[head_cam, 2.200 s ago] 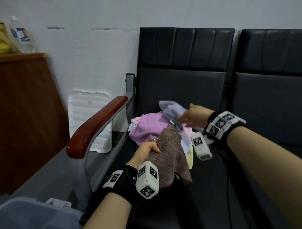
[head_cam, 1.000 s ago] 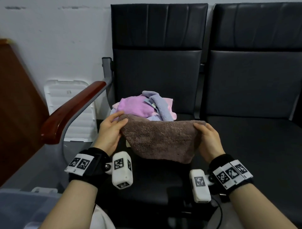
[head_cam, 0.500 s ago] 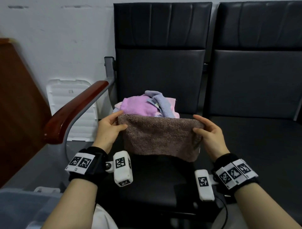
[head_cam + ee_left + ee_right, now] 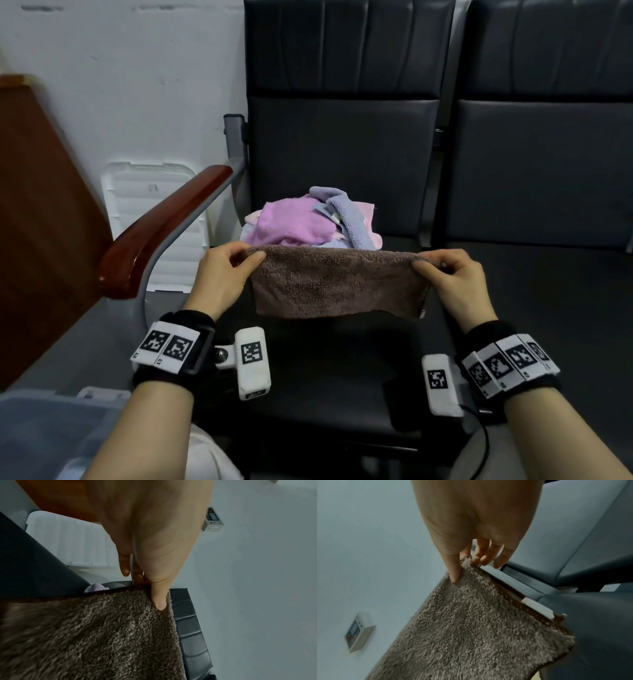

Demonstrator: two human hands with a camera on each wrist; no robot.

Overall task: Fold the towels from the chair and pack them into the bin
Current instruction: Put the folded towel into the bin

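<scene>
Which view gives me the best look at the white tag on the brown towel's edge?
The right wrist view: the white tag lies sharp along the hem of the brown towel, below the right hand. The head view shows only a pale speck at the towel's lower right corner. The left wrist view shows none.

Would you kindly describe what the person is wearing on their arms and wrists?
Both forearms are bare, with no sleeves. Each wrist carries a black band bearing white tags printed with black square codes. A white boxy camera unit, also code-marked, hangs inside each wrist; a black cable trails from the right one.
</scene>
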